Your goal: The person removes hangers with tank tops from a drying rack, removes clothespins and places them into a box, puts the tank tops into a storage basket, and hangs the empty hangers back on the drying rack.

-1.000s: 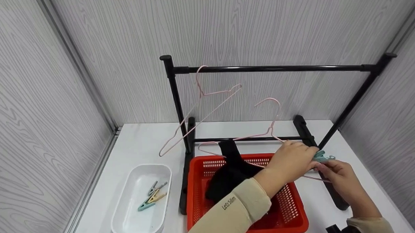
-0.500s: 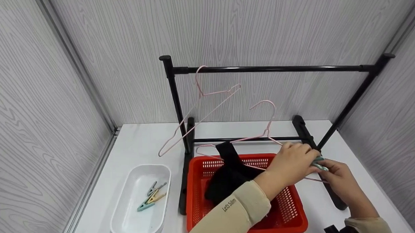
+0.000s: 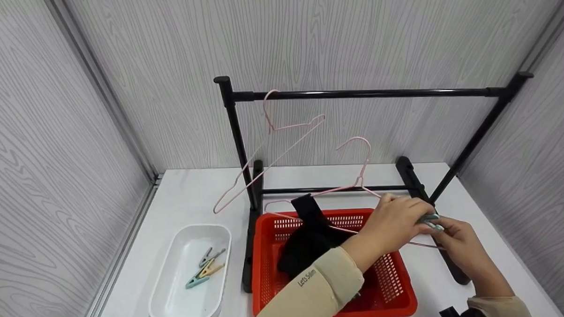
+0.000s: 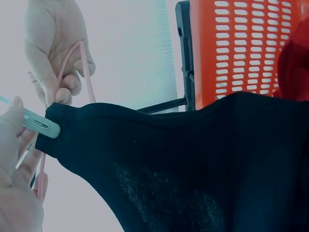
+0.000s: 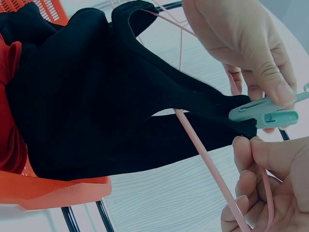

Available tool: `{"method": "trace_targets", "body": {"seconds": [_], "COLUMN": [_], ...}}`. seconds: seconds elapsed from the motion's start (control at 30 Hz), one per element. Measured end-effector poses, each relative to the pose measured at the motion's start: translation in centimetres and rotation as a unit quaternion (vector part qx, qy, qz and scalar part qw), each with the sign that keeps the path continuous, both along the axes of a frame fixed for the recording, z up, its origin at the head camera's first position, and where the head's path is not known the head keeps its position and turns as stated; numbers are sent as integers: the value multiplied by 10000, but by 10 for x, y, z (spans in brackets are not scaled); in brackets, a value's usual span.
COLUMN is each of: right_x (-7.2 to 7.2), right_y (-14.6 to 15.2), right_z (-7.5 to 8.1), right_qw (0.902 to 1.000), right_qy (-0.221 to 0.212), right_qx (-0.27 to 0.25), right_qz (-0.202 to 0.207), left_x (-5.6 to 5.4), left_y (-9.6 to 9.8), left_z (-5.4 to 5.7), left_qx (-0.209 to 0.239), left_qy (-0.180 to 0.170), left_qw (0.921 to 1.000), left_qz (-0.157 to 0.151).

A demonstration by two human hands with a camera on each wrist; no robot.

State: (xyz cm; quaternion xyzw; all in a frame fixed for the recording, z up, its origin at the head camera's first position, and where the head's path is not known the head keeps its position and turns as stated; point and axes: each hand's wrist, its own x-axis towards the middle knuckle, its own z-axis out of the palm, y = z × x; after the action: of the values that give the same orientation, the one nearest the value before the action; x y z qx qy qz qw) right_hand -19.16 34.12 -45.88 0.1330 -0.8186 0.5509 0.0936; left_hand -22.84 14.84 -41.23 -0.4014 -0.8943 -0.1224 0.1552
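A black sleeveless top (image 4: 145, 159) hangs by its straps on a pink wire hanger (image 3: 360, 179), partly over a red basket (image 3: 262, 253). My left hand (image 3: 397, 222) pinches a mint-green clothespin (image 5: 258, 111). Its tips overlap the top's strap in both wrist views. Just beside it, my right hand (image 3: 461, 241) pinches the strap's edge with thumb and forefinger, and the hanger's end loops between its fingers. The other strap lies over the hanger's far arm in the head view. My left hand hides much of the clothespin there.
A second pink hanger (image 3: 270, 163) hangs at the left of a black rack's top bar (image 3: 364, 93). The rack's feet (image 3: 410, 173) flank the basket. A white tray (image 3: 174, 293) at left holds several clothespins (image 3: 205, 270). Red cloth (image 5: 12, 111) shows in the basket.
The clothespin has turned and moved slightly down between my hands. The held hanger's hook has shifted a little left and down. Both hands stay close together at the strap.
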Motion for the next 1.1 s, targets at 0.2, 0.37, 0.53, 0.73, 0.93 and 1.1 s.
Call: {"method": "trace_targets", "body": {"seconds": [0.2,0.37,0.53,0.73,0.93,1.1], "right_x": [-1,-1,0,2,3,4], "right_y": [-1,-1,3,5,5,6], "right_z": [-3,-5,-5,-3,-1,-1], "right_qw": [9995,9984,9982,9988,9978,9979], "right_qy": [70,51,-142,-451,-594,-582], "right_qx": [-274,-545,-538,-87,-46,-130], "right_qz": [125,136,228,-151,-306,-255], "left_x": [0,2,2,3,1,-1], "left_y": [-2,-4,-12,-31,-56,-78], "left_z": [2,7,9,7,2,-2], "left_qx": [625,1111,1248,1525,1792,1872], "left_qy": [-208,-421,-575,-766,-704,-554], "left_qw": [9977,9923,9896,9837,9802,9801], "left_qz": [-135,-349,-418,-571,-456,-348]}}
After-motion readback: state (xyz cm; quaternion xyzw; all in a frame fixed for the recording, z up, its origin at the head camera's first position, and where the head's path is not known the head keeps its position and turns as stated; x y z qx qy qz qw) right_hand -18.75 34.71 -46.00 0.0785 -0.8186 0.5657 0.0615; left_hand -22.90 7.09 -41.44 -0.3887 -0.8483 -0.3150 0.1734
